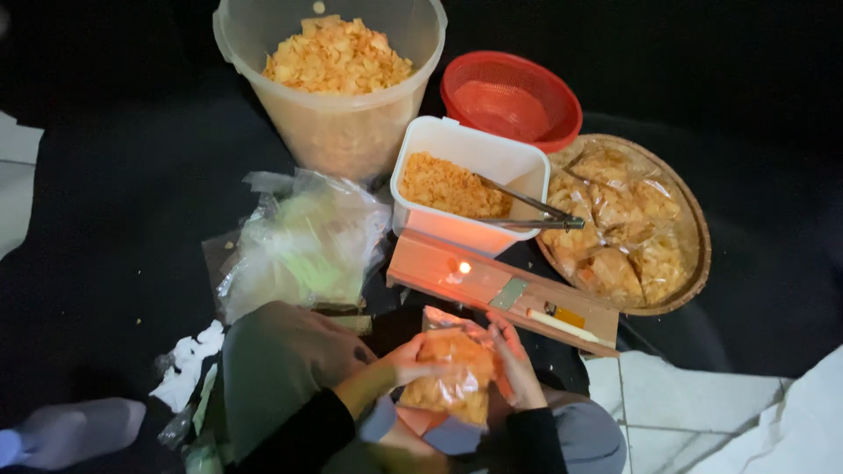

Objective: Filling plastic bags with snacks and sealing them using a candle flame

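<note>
Both my hands hold a small clear plastic bag (450,369) filled with orange chips, low in the head view. My left hand (406,362) grips its left side. My right hand (514,367) grips its right edge. Just beyond the bag lies a wooden board (492,285) with a small lit candle (461,269) and a metal plate on it. Behind the board stands a white rectangular tub (470,149) of orange chips with metal tongs (531,215) resting on its rim.
A large clear bucket (338,132) of chips stands at the back. A red plastic basket (512,96) sits beside it. A round woven tray (694,228) at the right holds several filled bags. A heap of empty plastic bags (303,241) lies at the left. The floor is dark.
</note>
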